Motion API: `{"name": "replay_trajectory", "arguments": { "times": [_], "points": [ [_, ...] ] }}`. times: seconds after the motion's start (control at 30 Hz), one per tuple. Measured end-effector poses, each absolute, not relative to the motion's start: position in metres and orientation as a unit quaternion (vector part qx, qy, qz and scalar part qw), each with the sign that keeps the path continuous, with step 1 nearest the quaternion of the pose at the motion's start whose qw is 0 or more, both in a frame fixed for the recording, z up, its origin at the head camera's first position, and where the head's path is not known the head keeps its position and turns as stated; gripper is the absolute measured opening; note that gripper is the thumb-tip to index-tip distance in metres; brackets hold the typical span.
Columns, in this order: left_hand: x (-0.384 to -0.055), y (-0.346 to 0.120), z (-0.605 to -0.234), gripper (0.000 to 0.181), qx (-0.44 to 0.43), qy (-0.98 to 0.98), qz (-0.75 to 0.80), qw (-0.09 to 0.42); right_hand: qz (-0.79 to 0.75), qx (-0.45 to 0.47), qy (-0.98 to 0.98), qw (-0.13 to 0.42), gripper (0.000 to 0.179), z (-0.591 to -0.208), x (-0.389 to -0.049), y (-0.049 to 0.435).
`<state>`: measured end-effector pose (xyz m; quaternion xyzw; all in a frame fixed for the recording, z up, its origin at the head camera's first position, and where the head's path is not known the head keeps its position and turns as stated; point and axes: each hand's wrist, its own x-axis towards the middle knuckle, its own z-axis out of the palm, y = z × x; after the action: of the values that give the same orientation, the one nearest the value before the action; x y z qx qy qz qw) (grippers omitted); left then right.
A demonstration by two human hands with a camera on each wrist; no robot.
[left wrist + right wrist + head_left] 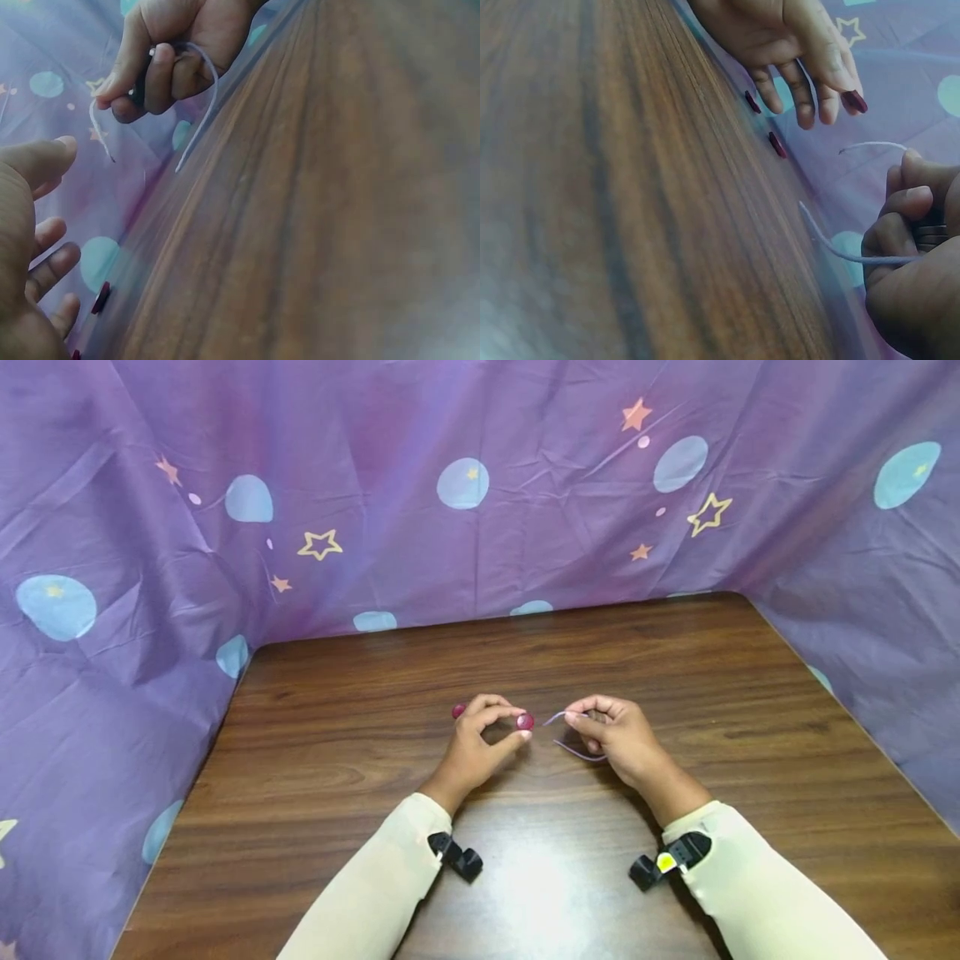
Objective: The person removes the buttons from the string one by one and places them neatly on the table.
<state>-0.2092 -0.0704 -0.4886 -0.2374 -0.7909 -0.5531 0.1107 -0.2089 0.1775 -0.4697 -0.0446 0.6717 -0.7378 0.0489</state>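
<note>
Between thumb and fingertip, my left hand [474, 739] pinches a round, flat dark red button [525, 722]; the right wrist view shows this button [853, 101] at the thumb tip. My right hand [618, 735] holds a thin lilac cord [581, 753]. One cord end sticks out from the thumb and index fingertip toward the button, a small gap apart. The other end hangs free below the curled fingers. Inside those fingers is a dark ridged stack [931, 237], mostly hidden. In the left wrist view, the left hand [22, 247] hides its button.
Two more dark red buttons lie on the brown wooden table [337, 710]: one button [752, 101] and another button [778, 145] below the left hand. In the head view one loose button [459, 711] shows beside the left fingers. A purple patterned cloth [405, 527] hangs around the table.
</note>
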Motion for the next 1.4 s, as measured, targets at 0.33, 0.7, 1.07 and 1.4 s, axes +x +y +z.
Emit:
{"name": "replay_trajectory", "arguments": {
  "times": [0.33, 0.7, 1.07, 1.4],
  "points": [
    [-0.22, -0.07, -0.488, 0.029, -0.218, -0.794, -0.561, 0.084, -0.738, -0.045, 0.671, 0.047, 0.011, -0.469, -0.209, 0.177],
    [-0.231, -0.063, -0.487, 0.029, -0.199, -0.807, -0.553, 0.063, -0.734, -0.04, 0.676, 0.053, 0.026, -0.471, -0.209, 0.176],
    [-0.237, -0.055, -0.487, 0.031, -0.174, -0.829, -0.529, 0.043, -0.73, -0.031, 0.679, 0.062, 0.031, -0.472, -0.208, 0.177],
    [-0.24, -0.047, -0.489, 0.029, -0.154, -0.85, -0.496, 0.085, -0.731, -0.036, 0.679, 0.062, 0.031, -0.473, -0.209, 0.177]
  ]
}}
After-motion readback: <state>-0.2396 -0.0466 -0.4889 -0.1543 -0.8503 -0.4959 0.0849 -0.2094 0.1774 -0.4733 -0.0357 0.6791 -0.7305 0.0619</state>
